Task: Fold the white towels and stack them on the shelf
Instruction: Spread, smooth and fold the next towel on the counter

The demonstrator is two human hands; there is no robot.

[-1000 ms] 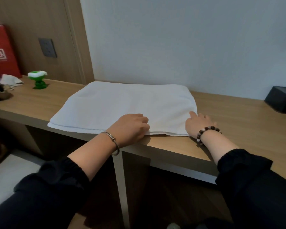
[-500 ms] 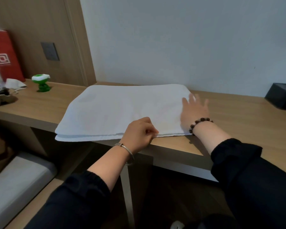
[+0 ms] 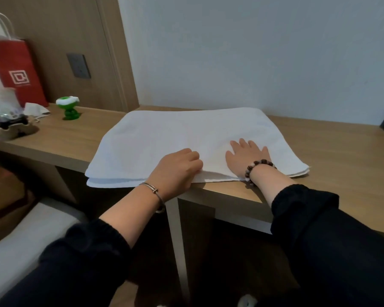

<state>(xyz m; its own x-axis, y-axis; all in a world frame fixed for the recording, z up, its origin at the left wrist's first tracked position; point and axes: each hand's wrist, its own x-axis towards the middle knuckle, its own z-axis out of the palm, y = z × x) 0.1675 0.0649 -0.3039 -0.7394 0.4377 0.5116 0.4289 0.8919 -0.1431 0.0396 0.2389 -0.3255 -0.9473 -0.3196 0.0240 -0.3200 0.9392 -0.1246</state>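
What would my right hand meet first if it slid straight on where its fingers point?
Only more of the folded white towel under the right hand, then probably the pale wall; nothing else shows in that line.

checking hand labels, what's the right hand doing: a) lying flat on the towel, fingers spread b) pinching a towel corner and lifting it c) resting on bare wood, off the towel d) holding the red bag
a: the right hand lies palm down on the towel with its fingers straight and spread, and no part of the towel is lifted.
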